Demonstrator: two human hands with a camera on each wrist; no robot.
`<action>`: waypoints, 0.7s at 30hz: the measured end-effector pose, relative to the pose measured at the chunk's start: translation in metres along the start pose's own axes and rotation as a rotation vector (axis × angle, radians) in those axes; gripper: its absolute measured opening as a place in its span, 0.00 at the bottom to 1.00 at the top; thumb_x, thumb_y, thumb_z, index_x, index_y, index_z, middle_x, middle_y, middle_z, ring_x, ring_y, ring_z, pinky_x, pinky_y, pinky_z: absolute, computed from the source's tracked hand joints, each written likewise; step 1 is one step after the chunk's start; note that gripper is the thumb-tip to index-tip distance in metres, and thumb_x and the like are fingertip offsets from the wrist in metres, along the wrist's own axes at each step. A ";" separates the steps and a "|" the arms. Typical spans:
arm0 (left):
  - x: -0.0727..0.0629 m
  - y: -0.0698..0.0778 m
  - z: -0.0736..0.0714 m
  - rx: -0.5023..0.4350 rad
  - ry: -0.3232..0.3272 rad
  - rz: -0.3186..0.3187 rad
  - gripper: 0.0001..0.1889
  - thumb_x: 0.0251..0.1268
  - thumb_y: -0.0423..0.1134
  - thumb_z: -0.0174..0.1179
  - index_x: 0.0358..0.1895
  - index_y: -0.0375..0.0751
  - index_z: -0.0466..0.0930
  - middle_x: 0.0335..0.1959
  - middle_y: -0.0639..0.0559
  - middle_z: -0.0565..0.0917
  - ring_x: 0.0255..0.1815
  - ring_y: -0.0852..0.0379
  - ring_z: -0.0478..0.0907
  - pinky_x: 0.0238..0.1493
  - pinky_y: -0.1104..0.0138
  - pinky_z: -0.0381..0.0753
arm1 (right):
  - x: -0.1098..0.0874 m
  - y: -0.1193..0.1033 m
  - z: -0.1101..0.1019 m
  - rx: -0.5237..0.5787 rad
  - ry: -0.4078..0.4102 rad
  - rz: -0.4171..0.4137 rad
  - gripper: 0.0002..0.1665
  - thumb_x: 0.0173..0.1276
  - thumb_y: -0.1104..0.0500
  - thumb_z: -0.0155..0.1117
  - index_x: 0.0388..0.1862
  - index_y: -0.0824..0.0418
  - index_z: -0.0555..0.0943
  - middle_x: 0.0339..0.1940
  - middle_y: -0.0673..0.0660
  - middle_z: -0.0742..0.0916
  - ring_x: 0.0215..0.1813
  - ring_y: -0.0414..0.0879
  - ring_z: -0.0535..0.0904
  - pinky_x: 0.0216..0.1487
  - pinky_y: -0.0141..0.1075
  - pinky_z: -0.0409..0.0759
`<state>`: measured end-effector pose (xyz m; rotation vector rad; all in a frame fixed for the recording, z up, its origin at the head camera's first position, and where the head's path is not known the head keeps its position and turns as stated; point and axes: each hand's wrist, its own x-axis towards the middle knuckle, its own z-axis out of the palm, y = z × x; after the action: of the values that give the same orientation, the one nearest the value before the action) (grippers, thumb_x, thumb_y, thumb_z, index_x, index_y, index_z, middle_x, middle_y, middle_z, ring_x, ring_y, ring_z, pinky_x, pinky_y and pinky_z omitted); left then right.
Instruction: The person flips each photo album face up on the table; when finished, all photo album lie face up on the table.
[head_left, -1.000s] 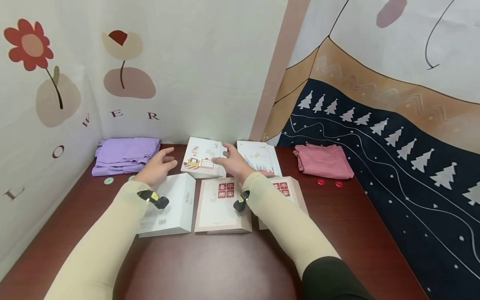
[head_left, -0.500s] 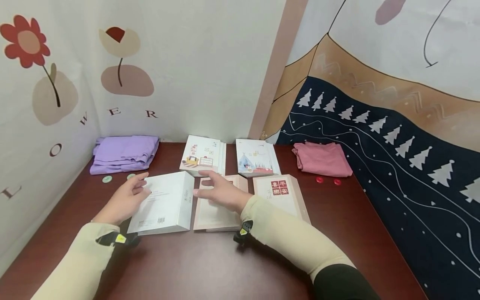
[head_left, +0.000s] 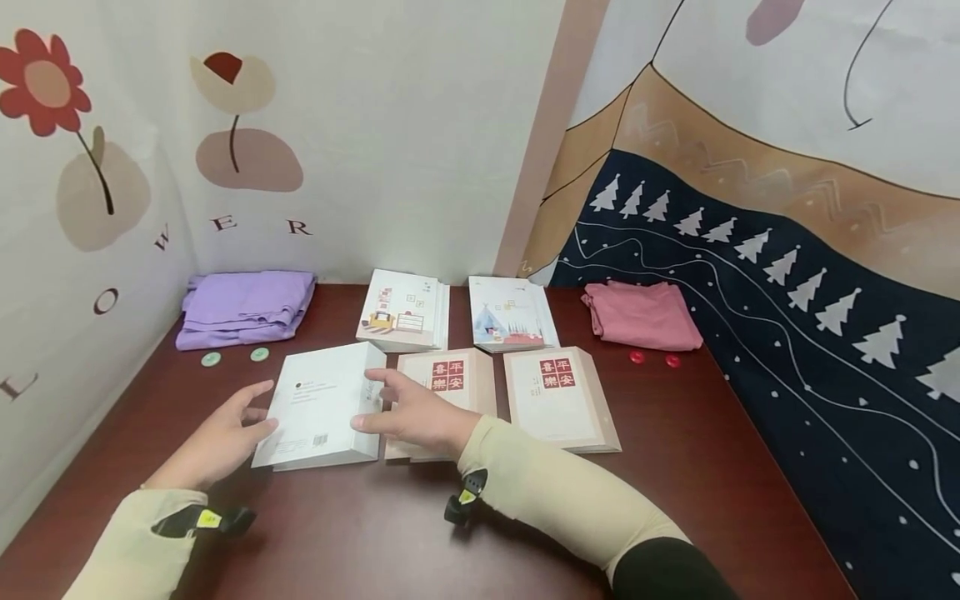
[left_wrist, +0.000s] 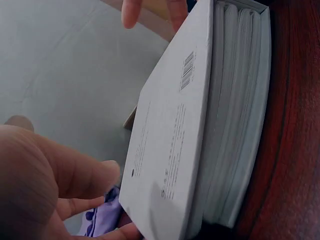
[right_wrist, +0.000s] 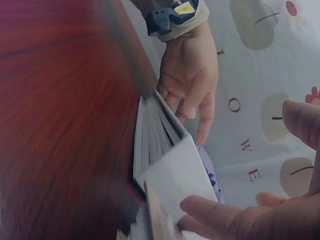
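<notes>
A thick white album (head_left: 318, 400) lies on the table with its barcoded cover up, its spine to the right. My left hand (head_left: 217, 442) is at its left edge, thumb and fingers spread apart. At the spine side is my right hand (head_left: 420, 417), its thumb and fingers extended over the spine. In the left wrist view the page bundles show between the album's covers (left_wrist: 165, 135). Whether the fingertips press on it I cannot tell. A cream album with red characters (head_left: 450, 375) is partly hidden behind my right hand.
Another cream album (head_left: 555, 408) lies to the right. Two illustrated white albums (head_left: 401, 308) stand in the back row. A folded purple cloth (head_left: 247, 308) with green buttons (head_left: 211, 359) is at left, a pink cloth (head_left: 643, 317) with red buttons (head_left: 637, 357) at right.
Both hands have come back from the rear row toward the front left. They now flank the white album, which stays in about the same place.
</notes>
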<state>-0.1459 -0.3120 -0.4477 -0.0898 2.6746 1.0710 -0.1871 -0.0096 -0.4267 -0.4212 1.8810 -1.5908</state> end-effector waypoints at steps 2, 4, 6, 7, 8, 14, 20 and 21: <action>-0.002 -0.003 0.000 -0.002 -0.008 -0.009 0.39 0.80 0.37 0.52 0.83 0.26 0.43 0.67 0.14 0.67 0.64 0.22 0.74 0.54 0.41 0.84 | 0.001 -0.001 0.006 0.020 0.010 0.013 0.47 0.71 0.57 0.74 0.84 0.52 0.63 0.80 0.71 0.68 0.75 0.55 0.73 0.64 0.47 0.83; -0.003 -0.004 0.000 -0.014 -0.017 -0.016 0.38 0.80 0.35 0.51 0.83 0.26 0.41 0.67 0.14 0.67 0.63 0.23 0.75 0.52 0.44 0.86 | 0.003 -0.001 0.012 0.037 0.035 0.031 0.46 0.70 0.58 0.74 0.83 0.53 0.64 0.78 0.72 0.70 0.66 0.52 0.78 0.60 0.45 0.85; -0.003 -0.004 0.001 -0.032 -0.026 -0.018 0.39 0.79 0.33 0.50 0.83 0.26 0.41 0.66 0.14 0.67 0.62 0.25 0.76 0.50 0.48 0.87 | 0.004 -0.001 0.018 0.057 0.059 0.052 0.46 0.70 0.59 0.74 0.83 0.53 0.64 0.76 0.73 0.71 0.55 0.50 0.80 0.52 0.43 0.86; -0.003 -0.003 0.001 -0.042 -0.029 -0.019 0.39 0.78 0.33 0.50 0.83 0.26 0.40 0.66 0.14 0.68 0.61 0.26 0.76 0.49 0.51 0.87 | 0.005 -0.001 0.021 0.063 0.071 0.062 0.46 0.70 0.60 0.74 0.82 0.53 0.65 0.76 0.73 0.71 0.52 0.49 0.79 0.48 0.42 0.86; -0.003 -0.003 0.001 -0.059 -0.034 -0.021 0.39 0.78 0.32 0.50 0.84 0.27 0.40 0.66 0.15 0.68 0.61 0.26 0.76 0.48 0.53 0.86 | 0.005 -0.001 0.024 0.066 0.083 0.071 0.45 0.69 0.60 0.75 0.82 0.52 0.65 0.77 0.73 0.70 0.51 0.49 0.78 0.44 0.40 0.85; -0.002 0.001 0.001 -0.138 -0.076 -0.057 0.41 0.77 0.31 0.49 0.84 0.28 0.37 0.69 0.17 0.65 0.63 0.30 0.75 0.51 0.56 0.82 | 0.006 -0.001 0.032 0.098 0.124 0.092 0.45 0.69 0.61 0.74 0.81 0.52 0.66 0.80 0.75 0.67 0.44 0.51 0.80 0.38 0.40 0.84; -0.001 0.001 0.001 -0.152 -0.056 -0.030 0.40 0.78 0.31 0.49 0.85 0.30 0.39 0.67 0.18 0.68 0.60 0.33 0.78 0.45 0.63 0.79 | 0.006 0.002 0.029 0.100 0.134 0.086 0.44 0.69 0.61 0.75 0.81 0.52 0.68 0.79 0.69 0.70 0.49 0.52 0.82 0.44 0.45 0.87; -0.001 0.001 0.001 -0.161 -0.051 -0.021 0.40 0.78 0.31 0.49 0.85 0.31 0.39 0.68 0.17 0.67 0.60 0.34 0.78 0.45 0.64 0.80 | 0.006 0.003 0.028 0.097 0.131 0.079 0.44 0.69 0.60 0.75 0.81 0.52 0.67 0.79 0.67 0.70 0.54 0.52 0.81 0.47 0.46 0.88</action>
<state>-0.1447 -0.3107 -0.4474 -0.1185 2.5333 1.2633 -0.1734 -0.0340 -0.4334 -0.2029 1.8822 -1.6845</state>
